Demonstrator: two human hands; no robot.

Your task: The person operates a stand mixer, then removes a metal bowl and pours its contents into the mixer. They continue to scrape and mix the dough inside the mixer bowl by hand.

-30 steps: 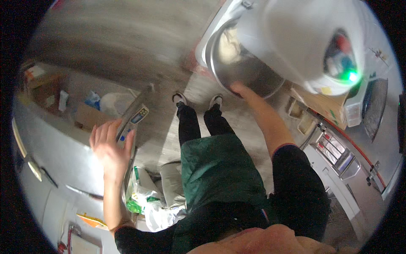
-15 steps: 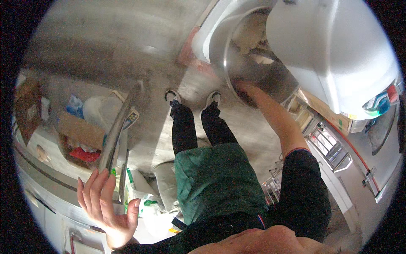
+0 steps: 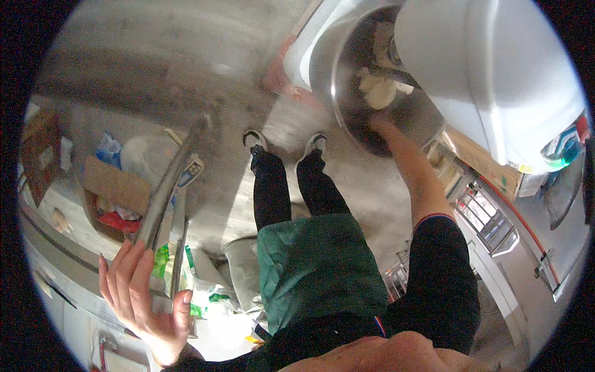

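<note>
Steel mixing bowl [image 3: 372, 118] sits at one o'clock with pale dough [image 3: 379, 93] inside; the right hand [image 3: 378, 124] reaches in just below it, grip hidden. At seven o'clock, the left hand [image 3: 145, 297] hangs spread, empty.

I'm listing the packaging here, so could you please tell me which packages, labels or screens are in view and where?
Cardboard box: left, brown, open, red item inside.
Bags: beside the left hand, white plastic with green print.
Handheld device: left of the legs, pale, small screen.
Label: right, on the white mixer, multicoloured.
</note>
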